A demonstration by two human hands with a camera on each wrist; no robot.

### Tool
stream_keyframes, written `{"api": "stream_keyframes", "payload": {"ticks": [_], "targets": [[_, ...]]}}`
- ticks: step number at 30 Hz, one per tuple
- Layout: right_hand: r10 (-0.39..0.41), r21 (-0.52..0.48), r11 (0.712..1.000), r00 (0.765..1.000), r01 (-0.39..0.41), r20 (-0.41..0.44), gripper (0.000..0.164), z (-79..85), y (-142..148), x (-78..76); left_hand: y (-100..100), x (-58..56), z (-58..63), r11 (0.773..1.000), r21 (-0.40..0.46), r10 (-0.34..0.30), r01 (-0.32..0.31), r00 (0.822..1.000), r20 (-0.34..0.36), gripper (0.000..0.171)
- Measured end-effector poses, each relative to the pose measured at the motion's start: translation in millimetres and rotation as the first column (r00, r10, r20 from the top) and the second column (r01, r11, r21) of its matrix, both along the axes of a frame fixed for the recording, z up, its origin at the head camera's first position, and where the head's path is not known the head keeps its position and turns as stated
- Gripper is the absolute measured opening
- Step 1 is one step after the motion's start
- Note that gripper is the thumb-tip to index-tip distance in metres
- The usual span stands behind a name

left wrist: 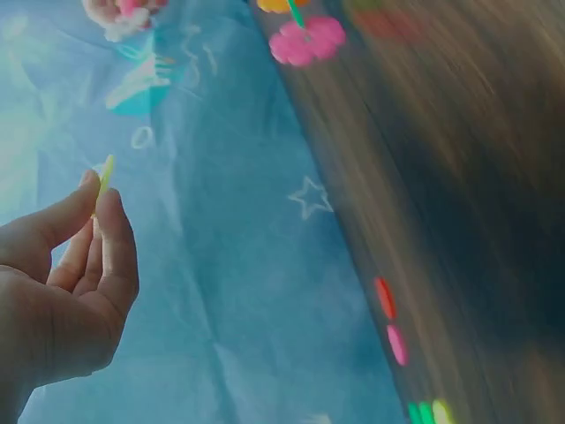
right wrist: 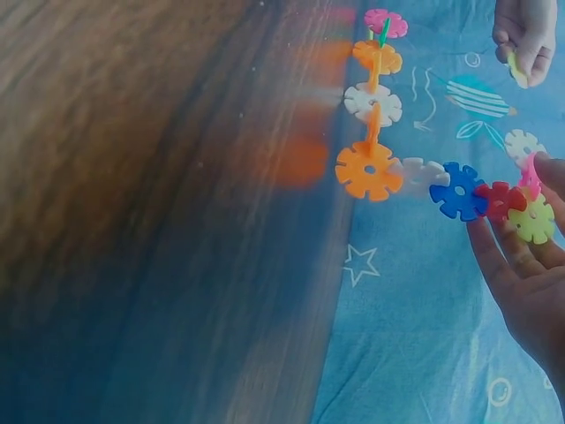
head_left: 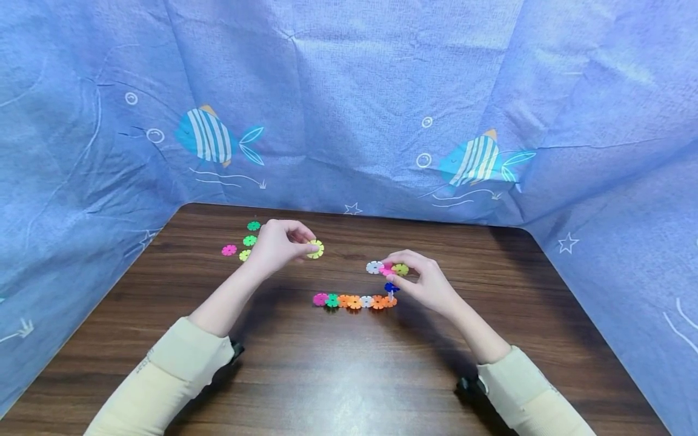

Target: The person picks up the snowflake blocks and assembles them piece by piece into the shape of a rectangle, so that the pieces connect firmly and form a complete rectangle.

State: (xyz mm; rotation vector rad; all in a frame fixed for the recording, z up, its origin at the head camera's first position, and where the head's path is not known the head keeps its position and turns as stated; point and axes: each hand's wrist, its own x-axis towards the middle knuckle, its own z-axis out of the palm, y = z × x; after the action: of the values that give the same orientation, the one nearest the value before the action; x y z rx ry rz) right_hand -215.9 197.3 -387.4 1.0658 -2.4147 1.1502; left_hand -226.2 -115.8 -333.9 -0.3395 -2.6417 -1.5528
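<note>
Between the thumb and fingertips of my left hand (head_left: 277,247) is a yellow snowflake disc (head_left: 316,249), held above the table; it appears edge-on in the left wrist view. My right hand (head_left: 428,281) pinches the upper end of a chain of slotted snowflake discs, around a pink disc (right wrist: 530,177). Joined near that grip are a white disc (head_left: 374,267), a yellow-green disc (right wrist: 535,219) and a red disc (right wrist: 500,201). From there the chain runs through a blue disc (right wrist: 459,192) to a row of mostly orange discs (head_left: 354,302), ending in a pink disc (head_left: 320,300).
Loose discs lie at the table's back left: green (head_left: 249,241), yellow (head_left: 245,255) and pink (head_left: 229,249), with a red disc (left wrist: 385,299) near the pink one. A blue fish-print cloth (head_left: 349,121) hangs around the brown wooden table (head_left: 349,375).
</note>
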Motion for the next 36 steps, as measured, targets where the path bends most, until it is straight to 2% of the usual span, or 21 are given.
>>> {"api": "stream_keyframes", "payload": {"ticks": [7, 11, 15, 20, 27, 30, 34, 36], "targets": [[0.005, 0.005, 1.000, 0.999, -0.005, 0.034, 0.023, 0.6, -0.4, -0.2, 19.3, 9.2, -9.7, 0.981, 0.194, 0.002, 0.001, 1.000, -0.015, 0.020], [0.002, 0.001, 1.000, 1.000, -0.002, 0.026, 0.023, 0.4, -0.5, -0.6, 32.1, 13.8, -14.8, 0.967, 0.254, -0.006, 0.010, 1.000, -0.017, 0.021], [0.001, -0.014, 1.000, 1.000, -0.001, 0.013, 0.023, 0.2, -1.2, -0.9, 42.9, 15.5, -19.9, 0.956, 0.293, -0.010, 0.019, 0.999, -0.030, 0.022], [-0.015, -0.019, 1.000, 1.000, 0.016, 0.014, 0.024, 1.6, -4.0, 2.6, 53.5, 15.1, -28.3, 0.935, 0.353, -0.019, 0.019, 1.000, -0.005, 0.018], [-0.014, -0.026, 1.000, 0.999, 0.014, 0.031, 0.022, 26.0, -14.0, 24.1, 66.3, 14.9, -38.0, 0.914, 0.405, -0.017, -0.005, 0.998, 0.053, 0.015], [-0.002, -0.029, 1.000, 1.000, 0.003, 0.023, 0.022, 31.8, -15.8, 27.4, 72.0, 15.1, -39.5, 0.903, 0.430, -0.015, -0.019, 0.997, 0.077, 0.013], [0.020, -0.040, 0.999, 1.000, -0.020, 0.005, 0.023, 28.5, -15.0, 23.9, 78.1, 16.3, -41.3, 0.898, 0.440, -0.015, -0.028, 0.996, 0.092, 0.012], [0.027, -0.050, 0.998, 0.999, -0.026, 0.020, 0.023, 21.2, -13.1, 18.5, 80.0, 17.4, -41.6, 0.896, 0.442, -0.014, -0.032, 0.995, 0.100, 0.012]]}}
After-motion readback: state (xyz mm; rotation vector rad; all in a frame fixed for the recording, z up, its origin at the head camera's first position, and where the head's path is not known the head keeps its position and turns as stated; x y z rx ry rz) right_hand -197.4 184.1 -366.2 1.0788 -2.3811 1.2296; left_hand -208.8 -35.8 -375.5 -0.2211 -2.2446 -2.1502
